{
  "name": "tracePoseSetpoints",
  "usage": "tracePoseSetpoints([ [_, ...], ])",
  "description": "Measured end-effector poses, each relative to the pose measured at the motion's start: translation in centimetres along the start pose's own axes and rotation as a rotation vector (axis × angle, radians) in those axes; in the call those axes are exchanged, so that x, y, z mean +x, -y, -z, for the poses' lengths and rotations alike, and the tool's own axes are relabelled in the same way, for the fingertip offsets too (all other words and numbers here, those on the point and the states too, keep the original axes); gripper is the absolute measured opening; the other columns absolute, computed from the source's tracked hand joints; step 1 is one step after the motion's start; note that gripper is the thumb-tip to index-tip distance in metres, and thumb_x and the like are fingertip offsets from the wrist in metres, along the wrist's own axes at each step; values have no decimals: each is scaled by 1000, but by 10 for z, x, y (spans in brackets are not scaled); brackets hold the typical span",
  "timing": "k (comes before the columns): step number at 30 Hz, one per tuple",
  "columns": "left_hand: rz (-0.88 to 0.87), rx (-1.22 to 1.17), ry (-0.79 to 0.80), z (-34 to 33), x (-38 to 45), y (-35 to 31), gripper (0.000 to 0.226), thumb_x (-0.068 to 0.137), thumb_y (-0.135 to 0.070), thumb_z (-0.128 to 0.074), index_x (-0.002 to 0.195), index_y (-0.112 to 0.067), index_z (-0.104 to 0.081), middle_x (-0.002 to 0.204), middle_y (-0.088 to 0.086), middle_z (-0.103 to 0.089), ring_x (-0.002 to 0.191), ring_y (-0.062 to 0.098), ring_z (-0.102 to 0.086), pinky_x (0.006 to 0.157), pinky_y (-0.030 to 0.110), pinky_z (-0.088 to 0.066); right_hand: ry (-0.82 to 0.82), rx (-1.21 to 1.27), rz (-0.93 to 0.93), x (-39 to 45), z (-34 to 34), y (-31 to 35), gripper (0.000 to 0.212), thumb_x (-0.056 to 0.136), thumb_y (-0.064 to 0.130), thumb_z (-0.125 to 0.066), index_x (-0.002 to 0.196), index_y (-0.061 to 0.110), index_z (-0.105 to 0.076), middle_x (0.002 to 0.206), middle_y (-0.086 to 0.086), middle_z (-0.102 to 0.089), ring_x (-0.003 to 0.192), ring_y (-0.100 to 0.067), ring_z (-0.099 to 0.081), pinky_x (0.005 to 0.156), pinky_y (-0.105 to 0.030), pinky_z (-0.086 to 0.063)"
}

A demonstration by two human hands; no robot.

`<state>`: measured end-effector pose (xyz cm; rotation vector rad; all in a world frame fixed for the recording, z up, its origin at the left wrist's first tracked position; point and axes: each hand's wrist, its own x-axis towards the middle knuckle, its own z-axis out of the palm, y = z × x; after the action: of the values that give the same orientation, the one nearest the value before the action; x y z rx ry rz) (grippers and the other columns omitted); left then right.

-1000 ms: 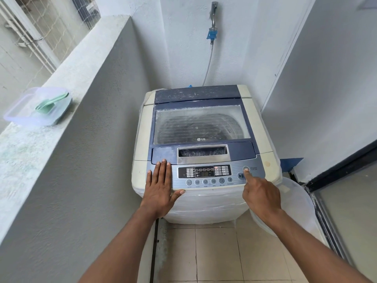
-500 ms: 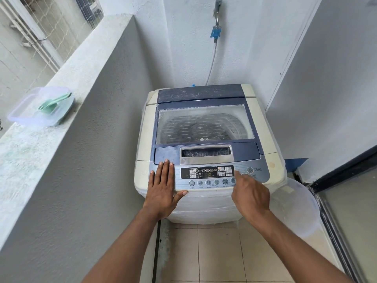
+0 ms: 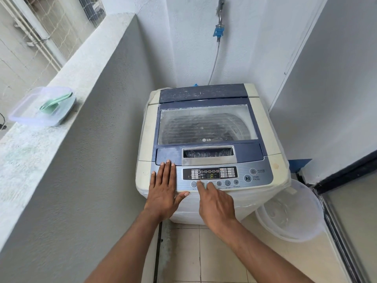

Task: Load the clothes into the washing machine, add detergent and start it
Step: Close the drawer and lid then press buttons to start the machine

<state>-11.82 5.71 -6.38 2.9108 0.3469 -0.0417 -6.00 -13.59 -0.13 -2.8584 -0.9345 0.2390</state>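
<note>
Far left, up on the grey concrete ledge [image 3: 61, 111], there's a clear plastic rectangular tub [image 3: 40, 108] with a mint-green plastic scoop [image 3: 54, 104] lying in it. Moving right, the cream and navy top-loading washing machine [image 3: 212, 144] sits in the corner against the white wall, see-through lid closed, something dark visible through it but I can't tell what. The left hand [image 3: 164, 190] lies flat on the front-left of the silver-blue control panel [image 3: 255, 180], fingers straight and pressed together, thumb stuck out to the right. The right hand [image 3: 217, 203] is just beside it, index finger stretched onto the row of round buttons under the lit display, other fingers curled back. Behind the machine a grey hose [image 3: 214, 62] runs up to a blue-fitted tap. Far right on the tiled floor, a translucent round plastic basin [image 3: 289, 213] sits touching the machine.
</note>
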Motion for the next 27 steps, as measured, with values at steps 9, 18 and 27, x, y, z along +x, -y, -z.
tracePoseSetpoints([
  [9, 13, 37, 27, 5, 0, -3, 103, 91, -86, 2, 163, -16, 21, 171, 0, 29, 158, 19, 28, 131, 49, 7, 12, -4, 14, -1, -8, 15, 74, 66, 13, -85, 137, 18, -66, 99, -7, -71, 64, -23, -70, 46, -34, -50],
  [18, 4, 41, 13, 6, -1, -3, 101, 93, -85, -2, 164, -15, 19, 172, 0, 28, 159, 19, 25, 129, 47, 9, -43, 52, -1, 0, -20, 16, 78, 47, 12, -96, 123, 13, -75, 80, -5, -68, 50, -20, -64, 37, -30, -45],
  [27, -5, 48, -18, 2, -1, -3, 98, 98, -81, -13, 166, -14, 11, 174, 2, 20, 162, 22, 17, 128, 49, 4, -69, 75, 7, 2, -21, 11, 79, 43, 15, -97, 119, 13, -77, 80, -4, -69, 52, -22, -64, 38, -31, -46],
])
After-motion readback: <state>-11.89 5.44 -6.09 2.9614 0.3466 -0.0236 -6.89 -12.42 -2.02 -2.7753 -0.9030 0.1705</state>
